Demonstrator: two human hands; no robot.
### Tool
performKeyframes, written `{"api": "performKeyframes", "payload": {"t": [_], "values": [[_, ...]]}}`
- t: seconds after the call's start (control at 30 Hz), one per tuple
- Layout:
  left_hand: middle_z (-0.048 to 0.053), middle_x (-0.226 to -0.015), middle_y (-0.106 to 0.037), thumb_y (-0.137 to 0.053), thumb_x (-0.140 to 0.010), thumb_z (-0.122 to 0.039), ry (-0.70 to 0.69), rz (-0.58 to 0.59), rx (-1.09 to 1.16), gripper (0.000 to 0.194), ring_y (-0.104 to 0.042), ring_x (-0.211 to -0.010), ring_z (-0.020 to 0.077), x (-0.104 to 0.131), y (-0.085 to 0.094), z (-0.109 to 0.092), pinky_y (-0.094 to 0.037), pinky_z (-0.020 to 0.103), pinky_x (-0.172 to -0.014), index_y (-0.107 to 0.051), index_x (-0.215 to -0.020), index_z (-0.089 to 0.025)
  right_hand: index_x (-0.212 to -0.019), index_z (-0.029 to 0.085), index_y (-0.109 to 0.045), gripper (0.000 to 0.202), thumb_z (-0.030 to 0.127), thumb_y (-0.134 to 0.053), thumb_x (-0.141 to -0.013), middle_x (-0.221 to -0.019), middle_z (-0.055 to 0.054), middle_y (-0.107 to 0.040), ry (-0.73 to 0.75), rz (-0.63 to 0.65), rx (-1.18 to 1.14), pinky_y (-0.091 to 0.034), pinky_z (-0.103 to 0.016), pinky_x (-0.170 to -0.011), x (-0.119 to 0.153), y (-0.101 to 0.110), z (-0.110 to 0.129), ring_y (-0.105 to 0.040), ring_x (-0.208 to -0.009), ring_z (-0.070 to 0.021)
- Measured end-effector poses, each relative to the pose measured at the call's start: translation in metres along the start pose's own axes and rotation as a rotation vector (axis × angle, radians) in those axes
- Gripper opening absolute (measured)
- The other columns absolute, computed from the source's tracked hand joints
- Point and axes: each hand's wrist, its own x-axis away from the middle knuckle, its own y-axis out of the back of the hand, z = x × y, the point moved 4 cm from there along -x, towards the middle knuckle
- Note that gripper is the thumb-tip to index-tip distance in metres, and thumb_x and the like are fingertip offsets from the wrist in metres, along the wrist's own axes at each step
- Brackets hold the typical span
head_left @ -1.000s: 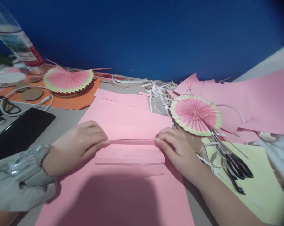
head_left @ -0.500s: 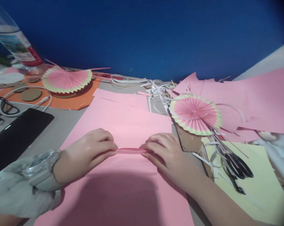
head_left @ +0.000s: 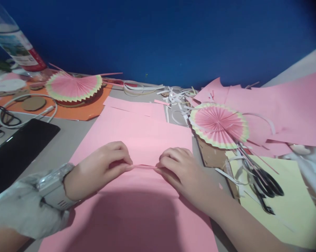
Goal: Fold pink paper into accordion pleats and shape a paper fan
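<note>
Between my hands runs a narrow folded strip of pink paper (head_left: 144, 166), lying over larger pink sheets (head_left: 131, 129). My left hand (head_left: 109, 162), with a pale watch at the wrist, pinches the strip's left end between thumb and fingers. At the right end, my right hand (head_left: 177, 168) pinches the same strip, thumb below and fingers on top. Only the middle of the fold shows; its ends are covered by my fingers. A round pleated pink fan with a yellow-green rim (head_left: 219, 123) lies to the right of my right hand.
Black-handled scissors (head_left: 268, 180) rest over a pale yellow sheet (head_left: 286, 196) at right. A second pleated fan (head_left: 75, 87) sits on orange paper (head_left: 95, 110) at back left. There are also a phone (head_left: 24, 150), a bottle (head_left: 19, 49) and white paper scraps (head_left: 177, 98).
The pleated layers between my hands look thinner and flatter now, with the fingers pinched closer over them. Both hands stay in nearly the same place; the view shifts slightly.
</note>
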Motion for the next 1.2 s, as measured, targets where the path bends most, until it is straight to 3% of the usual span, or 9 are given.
{"api": "performKeyframes", "payload": {"t": [0.17, 0.37, 0.73, 1.0, 1.2], "values": [[0.003, -0.093, -0.053, -0.044, -0.091, -0.025, -0.066, -0.019, -0.087, 0.019, -0.05, -0.088, 0.0155, 0.002, -0.002, 0.0, -0.041, 0.03, -0.081, -0.062, -0.092, -0.02, -0.086, 0.021, -0.055, 0.016, 0.027, -0.042, -0.093, -0.092, -0.002, -0.054, -0.035, -0.006, 0.016, -0.033, -0.034, -0.086, 0.001, 0.0, 0.0, -0.045, -0.089, -0.0167], [0.003, -0.093, -0.051, -0.041, -0.092, -0.023, -0.1, 0.007, -0.131, 0.021, -0.049, -0.086, 0.0146, 0.005, -0.007, -0.003, -0.04, 0.029, -0.078, -0.062, -0.097, -0.022, -0.09, 0.023, -0.056, 0.014, 0.017, -0.043, -0.092, -0.094, 0.0, -0.054, 0.023, 0.032, -0.019, -0.034, -0.032, -0.083, 0.002, -0.003, 0.002, -0.045, -0.09, -0.0153], [0.002, -0.088, -0.051, -0.045, -0.091, -0.027, -0.1, 0.018, -0.251, 0.018, -0.051, -0.08, 0.0125, 0.012, 0.016, 0.018, -0.04, 0.026, -0.075, -0.061, -0.087, -0.019, -0.082, 0.02, -0.054, 0.015, 0.026, -0.045, -0.092, -0.085, -0.005, -0.056, -0.009, -0.06, -0.045, -0.042, -0.032, -0.072, 0.006, 0.003, -0.021, -0.052, -0.081, -0.018], [0.002, -0.1, -0.048, -0.045, -0.09, -0.021, -0.118, 0.01, -0.277, 0.015, -0.05, -0.089, 0.0125, 0.013, 0.02, 0.022, -0.04, 0.025, -0.081, -0.059, -0.095, -0.022, -0.085, 0.019, -0.054, 0.012, 0.017, -0.044, -0.092, -0.091, -0.005, -0.054, 0.004, -0.05, -0.076, -0.042, -0.032, -0.077, 0.008, 0.006, -0.026, -0.052, -0.087, -0.0171], [0.004, -0.093, -0.049, -0.043, -0.09, -0.02, -0.093, -0.062, -0.311, 0.016, -0.049, -0.084, 0.0141, 0.014, 0.019, 0.024, -0.041, 0.027, -0.076, -0.058, -0.096, -0.018, -0.088, 0.02, -0.055, 0.014, 0.01, -0.044, -0.089, -0.094, -0.006, -0.055, 0.006, -0.107, -0.033, -0.043, -0.034, -0.079, 0.01, 0.006, -0.028, -0.052, -0.09, -0.0193]]}}
